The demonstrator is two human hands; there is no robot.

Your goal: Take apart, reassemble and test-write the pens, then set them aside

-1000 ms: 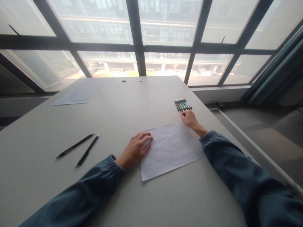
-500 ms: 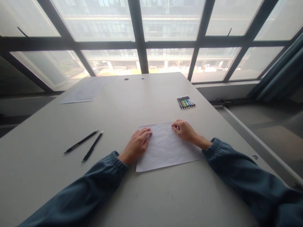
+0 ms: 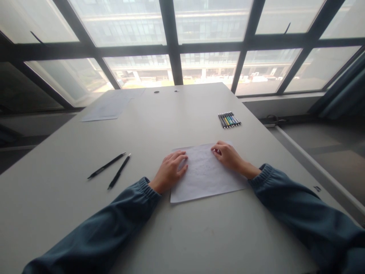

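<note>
A white sheet of paper [image 3: 207, 179] with a faint drawing lies on the grey table [image 3: 182, 236] in front of me. My left hand [image 3: 170, 170] rests flat on the sheet's left edge with its fingers stretched out. My right hand [image 3: 228, 156] sits on the sheet's far right corner, fingers curled in a pinch. A small reddish bit shows at its fingertips, too small to name. A row of several coloured pens [image 3: 229, 119] lies beyond the right hand, apart from it.
Two black pens [image 3: 112, 170] lie to the left of my left hand. Another sheet of paper [image 3: 110, 108] lies at the far left of the table. The table's right edge drops to the floor. Large windows [image 3: 182, 42] stand behind the table.
My right hand has drawn back from the row of coloured pens onto the sheet's far corner and curled its fingers. The left hand has stayed on the sheet's left edge.
</note>
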